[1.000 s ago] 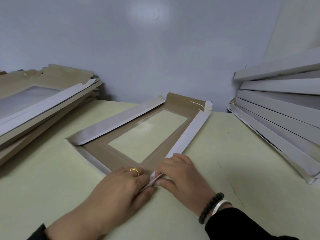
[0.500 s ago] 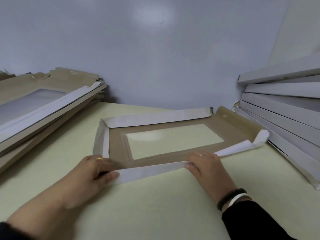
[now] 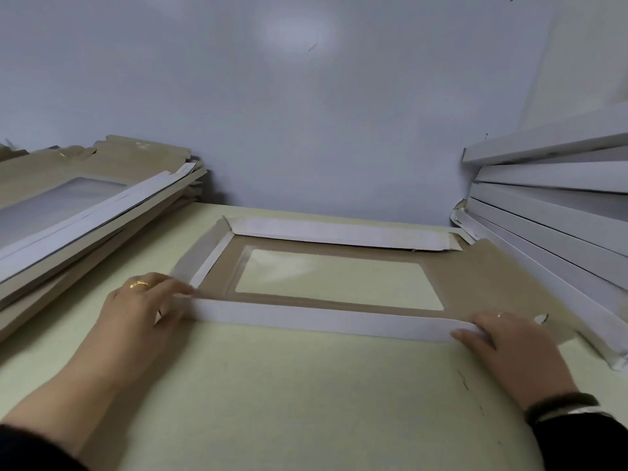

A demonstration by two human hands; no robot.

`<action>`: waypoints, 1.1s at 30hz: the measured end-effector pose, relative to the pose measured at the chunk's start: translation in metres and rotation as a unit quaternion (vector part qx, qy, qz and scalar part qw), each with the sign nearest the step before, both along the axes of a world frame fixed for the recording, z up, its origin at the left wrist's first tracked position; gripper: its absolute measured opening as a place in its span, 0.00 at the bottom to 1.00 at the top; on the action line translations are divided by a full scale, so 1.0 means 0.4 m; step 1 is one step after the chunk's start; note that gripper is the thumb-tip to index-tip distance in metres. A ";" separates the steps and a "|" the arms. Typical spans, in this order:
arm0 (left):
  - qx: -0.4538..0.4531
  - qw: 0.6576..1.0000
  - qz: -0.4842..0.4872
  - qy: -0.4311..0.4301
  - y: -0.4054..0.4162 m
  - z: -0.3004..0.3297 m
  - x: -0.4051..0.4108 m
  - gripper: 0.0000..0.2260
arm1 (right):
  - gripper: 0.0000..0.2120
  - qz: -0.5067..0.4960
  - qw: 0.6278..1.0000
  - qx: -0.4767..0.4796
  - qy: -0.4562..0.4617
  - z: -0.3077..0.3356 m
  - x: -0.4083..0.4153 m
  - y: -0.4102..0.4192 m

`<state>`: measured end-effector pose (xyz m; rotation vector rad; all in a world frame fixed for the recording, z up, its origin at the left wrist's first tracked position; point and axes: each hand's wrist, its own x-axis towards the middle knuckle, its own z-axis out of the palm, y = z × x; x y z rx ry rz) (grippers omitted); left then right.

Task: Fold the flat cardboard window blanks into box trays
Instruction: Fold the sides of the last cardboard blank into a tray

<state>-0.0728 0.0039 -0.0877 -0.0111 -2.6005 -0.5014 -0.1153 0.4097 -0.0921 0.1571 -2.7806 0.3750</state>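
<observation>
Cardboard blank (image 3: 475,277), matte brown, apparently film-windowed rectangle.

Person, two bare hands. Left hand (image 3: 142,300): wore one gold ring (image 3: 138,284) with a raised top; dark sleeve (image 3: 30,450) covered the lower forearm. Right hand (image 3: 509,351): wore one thin pale band (image 3: 500,314); at the wrist, a dark beaded bracelet (image 3: 560,404) beside a silver-white bangle (image 3: 574,412); black sleeve (image 3: 588,443) followed.
</observation>
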 end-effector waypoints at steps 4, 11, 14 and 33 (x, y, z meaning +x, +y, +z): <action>-0.001 0.997 -0.078 0.010 0.094 -0.012 0.009 0.19 | 0.08 0.047 0.998 0.041 0.028 0.010 0.032 -0.093; -0.018 0.962 -0.270 -0.027 0.295 -0.043 0.015 0.27 | 0.18 0.112 0.987 0.110 0.039 0.008 0.080 -0.290; -0.067 0.965 -0.253 -0.017 0.327 -0.047 0.004 0.17 | 0.17 0.143 0.979 0.143 0.034 0.020 0.095 -0.318; -0.005 0.987 -0.127 -0.098 0.121 -0.044 -0.080 0.07 | 0.11 0.219 0.953 -0.149 -0.151 0.016 0.067 -0.064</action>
